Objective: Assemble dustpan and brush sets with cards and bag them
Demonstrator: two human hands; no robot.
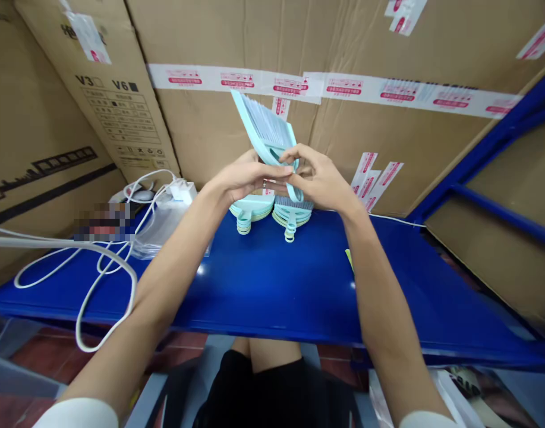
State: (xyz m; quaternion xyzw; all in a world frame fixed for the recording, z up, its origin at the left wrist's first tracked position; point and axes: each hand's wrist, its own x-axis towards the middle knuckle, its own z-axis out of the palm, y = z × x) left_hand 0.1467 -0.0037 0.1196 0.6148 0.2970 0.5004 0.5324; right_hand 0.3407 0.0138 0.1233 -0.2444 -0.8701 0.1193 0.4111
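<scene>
A light blue hand brush with a dustpan point(268, 128) is raised above the blue table, bristles up and handle down. My left hand point(249, 175) grips it from the left near the base of the handle. From the right, my right hand point(314, 175) pinches the same spot with thumb and fingers. Below and behind the hands, a stack of pale green and blue dustpans point(252, 208) lies on the table. Beside it on the right sits a stack of brushes point(292, 215), handles toward me. My palms hide part of the held handle.
White cables point(134, 279) loop over the left of the blue table point(272, 285). Clear plastic bags point(158, 229) and a white adapter point(183, 191) lie there. Taped cardboard point(219, 131) stands behind. A yellow-green object point(349, 259) shows by my right forearm.
</scene>
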